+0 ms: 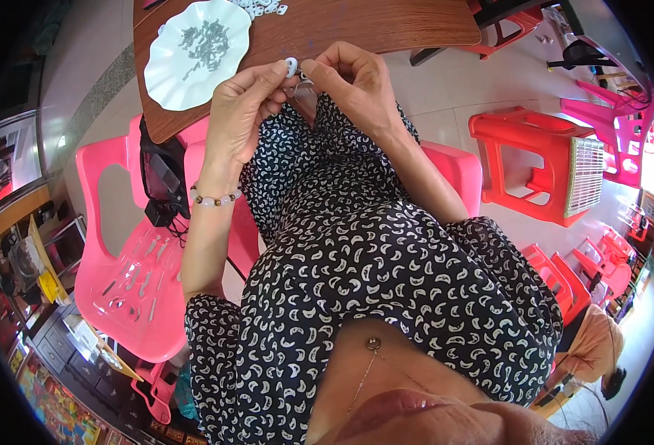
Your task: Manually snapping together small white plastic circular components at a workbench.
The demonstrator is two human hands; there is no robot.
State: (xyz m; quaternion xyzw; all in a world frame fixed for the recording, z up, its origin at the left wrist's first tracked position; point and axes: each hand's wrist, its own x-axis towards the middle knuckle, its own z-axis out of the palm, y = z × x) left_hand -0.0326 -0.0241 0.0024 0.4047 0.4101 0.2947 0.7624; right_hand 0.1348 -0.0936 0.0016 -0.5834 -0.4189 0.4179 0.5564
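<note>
Person's face (446, 424) nearest | left hand (236, 111): fingers (270, 78) pinched on white piece (291, 67) | right hand (364, 90): fingers (325, 77) curled close, hold unclear

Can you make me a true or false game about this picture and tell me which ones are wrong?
1. The left hand pinches a small white piece. True.
2. The bracelet is on the right wrist. False: it is on the left wrist.
3. Small grey pieces lie on the white plate. True.
4. The plate sits on the floor. False: it sits on the brown table.
5. A red stool stands off to the person's right. True.
6. The nearest chair on the person's left is green. False: that chair is pink.
</note>
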